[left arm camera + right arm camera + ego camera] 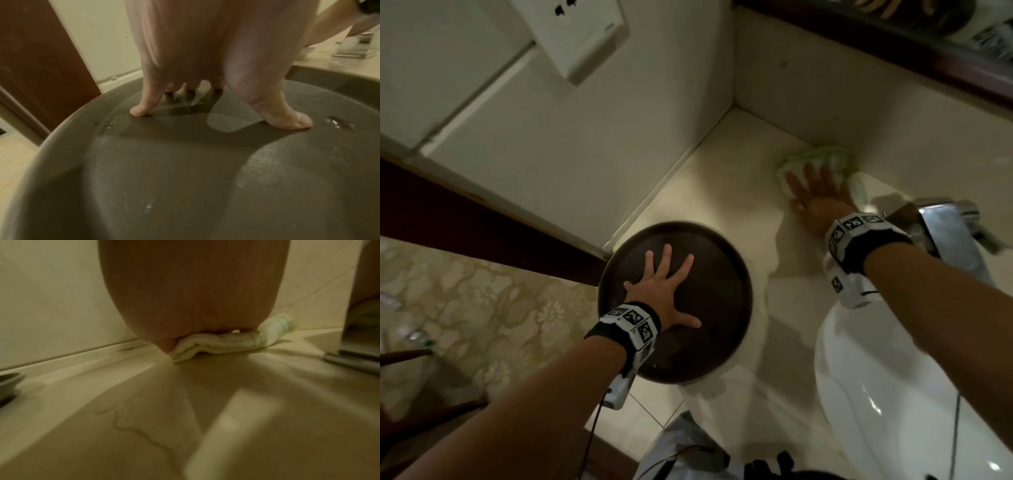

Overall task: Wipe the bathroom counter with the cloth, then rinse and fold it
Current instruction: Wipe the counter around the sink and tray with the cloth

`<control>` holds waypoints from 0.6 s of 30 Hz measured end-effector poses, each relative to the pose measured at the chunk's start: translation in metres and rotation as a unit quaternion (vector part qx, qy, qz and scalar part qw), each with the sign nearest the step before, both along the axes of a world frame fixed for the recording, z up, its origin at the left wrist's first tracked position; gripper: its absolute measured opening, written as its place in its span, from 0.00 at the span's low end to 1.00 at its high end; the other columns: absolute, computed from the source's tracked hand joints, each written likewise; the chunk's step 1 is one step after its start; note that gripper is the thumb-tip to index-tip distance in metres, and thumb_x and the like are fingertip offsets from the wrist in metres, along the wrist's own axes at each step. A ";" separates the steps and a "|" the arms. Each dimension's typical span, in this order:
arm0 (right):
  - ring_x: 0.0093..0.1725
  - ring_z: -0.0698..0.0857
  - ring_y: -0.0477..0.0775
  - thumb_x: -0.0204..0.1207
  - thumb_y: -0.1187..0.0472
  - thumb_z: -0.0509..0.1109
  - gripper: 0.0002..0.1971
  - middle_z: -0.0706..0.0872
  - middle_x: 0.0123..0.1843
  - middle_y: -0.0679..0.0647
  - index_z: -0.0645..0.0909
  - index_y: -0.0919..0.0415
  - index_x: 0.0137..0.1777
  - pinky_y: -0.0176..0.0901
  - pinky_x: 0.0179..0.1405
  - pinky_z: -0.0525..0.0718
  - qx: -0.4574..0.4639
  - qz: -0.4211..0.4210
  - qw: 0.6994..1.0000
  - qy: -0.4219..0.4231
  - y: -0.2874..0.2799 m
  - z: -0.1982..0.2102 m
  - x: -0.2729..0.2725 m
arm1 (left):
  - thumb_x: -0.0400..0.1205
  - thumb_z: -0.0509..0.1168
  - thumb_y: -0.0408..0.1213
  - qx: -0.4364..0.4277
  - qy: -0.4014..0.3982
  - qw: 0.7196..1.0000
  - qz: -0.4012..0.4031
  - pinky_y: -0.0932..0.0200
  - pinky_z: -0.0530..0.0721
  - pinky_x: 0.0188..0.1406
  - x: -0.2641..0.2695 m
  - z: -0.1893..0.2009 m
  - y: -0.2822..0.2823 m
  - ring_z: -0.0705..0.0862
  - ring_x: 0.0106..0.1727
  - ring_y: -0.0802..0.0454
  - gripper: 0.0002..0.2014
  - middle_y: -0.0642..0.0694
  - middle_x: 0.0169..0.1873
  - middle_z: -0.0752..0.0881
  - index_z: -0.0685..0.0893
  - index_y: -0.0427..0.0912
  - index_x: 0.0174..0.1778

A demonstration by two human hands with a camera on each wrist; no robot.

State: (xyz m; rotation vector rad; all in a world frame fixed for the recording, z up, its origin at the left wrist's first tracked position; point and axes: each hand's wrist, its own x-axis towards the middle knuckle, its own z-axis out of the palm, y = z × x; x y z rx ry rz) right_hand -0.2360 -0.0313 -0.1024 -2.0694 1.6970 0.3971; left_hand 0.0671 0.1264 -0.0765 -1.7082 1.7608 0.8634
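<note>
Both my hands were flat and wide apart. My right hand [816, 192] lay with straight fingers on the cloth [822, 156] and pressed it down on the counter [715, 192], at the back edge where the counter met the wall [808, 85], just beside the tap [941, 222]. My left hand [664, 291] was spread open on a round dark tray [722, 298] near the left front of the counter; the fingertips [139, 112] touched its bottom and held nothing. I think this hand only kept the tray steady, or supported me.

So I judged I was at the first step, the wiping. Rinsing and folding were not yet done. For the next move I needed to keep pressure on the cloth and pull it along the back edge or toward me, without hitting the tap. Perhaps the tray had to be moved to wipe under it.

From the right wrist view the cloth [218, 344] looked pale, white with light green, bunched in soft layers under my palm, one end sticking out to the right. If it was wet, I could not tell.
</note>
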 end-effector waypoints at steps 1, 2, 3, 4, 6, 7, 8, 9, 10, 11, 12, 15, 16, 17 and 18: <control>0.85 0.34 0.59 0.87 0.48 0.47 0.29 0.34 0.87 0.49 0.38 0.38 0.84 0.67 0.81 0.39 0.002 -0.007 1.000 -0.005 0.001 0.001 0.005 | 0.64 0.72 0.70 -0.001 0.001 1.000 0.002 0.17 0.58 0.70 0.000 0.000 -0.001 0.29 0.82 0.39 0.61 0.54 0.80 0.24 0.30 0.71 0.78; 0.85 0.33 0.60 0.87 0.48 0.47 0.30 0.34 0.87 0.50 0.37 0.39 0.84 0.68 0.80 0.38 0.004 -0.009 1.000 -0.010 0.002 0.002 0.010 | 0.64 0.73 0.70 -0.003 0.001 1.000 0.002 0.17 0.58 0.70 0.001 0.000 -0.001 0.29 0.82 0.39 0.61 0.54 0.80 0.24 0.31 0.71 0.78; 0.84 0.33 0.61 0.87 0.48 0.47 0.30 0.33 0.87 0.50 0.37 0.39 0.84 0.69 0.80 0.39 0.006 -0.004 1.000 -0.013 0.005 0.003 0.015 | 0.64 0.73 0.70 -0.003 0.000 1.000 0.002 0.17 0.58 0.70 0.001 0.000 -0.001 0.29 0.82 0.39 0.61 0.54 0.80 0.24 0.31 0.71 0.78; 0.84 0.33 0.62 0.87 0.48 0.46 0.30 0.33 0.87 0.51 0.36 0.40 0.84 0.69 0.81 0.39 0.004 0.008 1.000 -0.013 0.008 0.005 0.021 | 0.64 0.73 0.70 -0.002 -0.001 1.000 0.002 0.17 0.58 0.70 0.001 0.001 -0.001 0.29 0.82 0.39 0.61 0.54 0.80 0.24 0.31 0.71 0.78; 0.85 0.35 0.63 0.87 0.47 0.45 0.30 0.34 0.87 0.53 0.35 0.41 0.84 0.71 0.80 0.41 -0.006 0.048 0.999 -0.007 0.018 0.006 0.040 | 0.64 0.73 0.69 -0.002 0.001 1.000 0.002 0.17 0.58 0.70 0.002 0.001 -0.002 0.29 0.82 0.38 0.61 0.54 0.80 0.24 0.30 0.71 0.78; 0.85 0.36 0.64 0.87 0.46 0.44 0.30 0.35 0.87 0.54 0.35 0.42 0.84 0.71 0.80 0.42 -0.011 0.070 0.997 -0.008 0.026 0.007 0.050 | 0.64 0.73 0.69 -0.004 0.003 1.000 0.004 0.17 0.58 0.70 0.001 0.001 -0.002 0.29 0.82 0.39 0.61 0.54 0.80 0.24 0.31 0.72 0.78; 0.85 0.37 0.64 0.87 0.46 0.44 0.29 0.35 0.87 0.54 0.36 0.42 0.85 0.71 0.80 0.43 -0.013 0.089 0.996 -0.013 0.035 0.006 0.062 | 0.64 0.73 0.69 -0.005 0.003 1.000 0.005 0.17 0.58 0.70 0.001 0.001 -0.001 0.29 0.82 0.39 0.61 0.54 0.80 0.24 0.31 0.72 0.78; 0.85 0.37 0.64 0.87 0.46 0.43 0.29 0.36 0.87 0.55 0.37 0.42 0.85 0.71 0.79 0.43 -0.013 0.110 0.994 -0.018 0.043 0.005 0.072 | 0.63 0.73 0.70 -0.005 0.001 1.000 0.006 0.16 0.58 0.70 0.001 0.002 -0.001 0.29 0.82 0.39 0.61 0.54 0.80 0.24 0.31 0.72 0.78; 0.85 0.37 0.64 0.87 0.46 0.44 0.29 0.37 0.87 0.55 0.38 0.42 0.85 0.71 0.79 0.43 -0.014 0.132 0.991 -0.018 0.051 0.004 0.081 | 0.63 0.73 0.70 -0.006 -0.001 1.000 0.006 0.17 0.58 0.70 0.001 0.001 0.000 0.29 0.82 0.39 0.61 0.54 0.80 0.24 0.31 0.72 0.78; 0.85 0.37 0.64 0.87 0.46 0.44 0.29 0.37 0.87 0.55 0.39 0.42 0.85 0.71 0.79 0.43 -0.017 0.151 0.988 -0.015 0.057 0.004 0.087 | 0.63 0.73 0.70 -0.005 -0.002 1.000 0.005 0.17 0.58 0.70 0.001 0.001 0.000 0.29 0.82 0.39 0.61 0.54 0.80 0.24 0.31 0.72 0.78; 0.85 0.37 0.65 0.86 0.47 0.45 0.29 0.38 0.87 0.55 0.40 0.43 0.85 0.71 0.79 0.42 -0.017 0.162 0.987 -0.013 0.060 0.003 0.091 | 0.63 0.73 0.70 -0.004 -0.002 1.000 0.006 0.17 0.58 0.70 0.001 0.001 0.000 0.29 0.82 0.40 0.61 0.54 0.80 0.24 0.31 0.72 0.78; 0.85 0.36 0.61 0.87 0.46 0.43 0.28 0.38 0.87 0.53 0.42 0.41 0.85 0.68 0.80 0.41 -0.015 0.157 0.987 -0.040 0.057 0.006 0.089 | 0.62 0.73 0.70 -0.007 -0.001 1.000 0.011 0.17 0.58 0.70 0.001 0.002 0.000 0.29 0.82 0.40 0.61 0.55 0.80 0.24 0.31 0.73 0.78; 0.85 0.37 0.60 0.87 0.45 0.43 0.27 0.39 0.88 0.52 0.43 0.40 0.85 0.67 0.80 0.41 -0.019 0.156 0.986 -0.048 0.056 0.006 0.086 | 0.62 0.73 0.70 -0.005 0.000 1.000 0.012 0.16 0.57 0.70 0.001 0.003 -0.001 0.28 0.82 0.40 0.61 0.55 0.80 0.24 0.31 0.73 0.78; 0.85 0.37 0.59 0.87 0.44 0.41 0.27 0.40 0.88 0.52 0.43 0.40 0.85 0.66 0.80 0.41 -0.026 0.160 0.985 -0.050 0.054 0.006 0.083 | 0.62 0.73 0.70 -0.004 0.000 1.000 0.011 0.16 0.57 0.70 0.000 0.003 -0.001 0.28 0.82 0.40 0.61 0.55 0.80 0.24 0.31 0.73 0.78; 0.86 0.38 0.59 0.85 0.43 0.39 0.28 0.41 0.88 0.51 0.44 0.40 0.85 0.66 0.81 0.41 -0.034 0.167 0.984 -0.047 0.053 0.005 0.080 | 0.62 0.73 0.70 -0.002 0.000 1.000 0.010 0.16 0.57 0.70 0.000 0.003 -0.001 0.28 0.82 0.40 0.61 0.55 0.79 0.23 0.31 0.73 0.77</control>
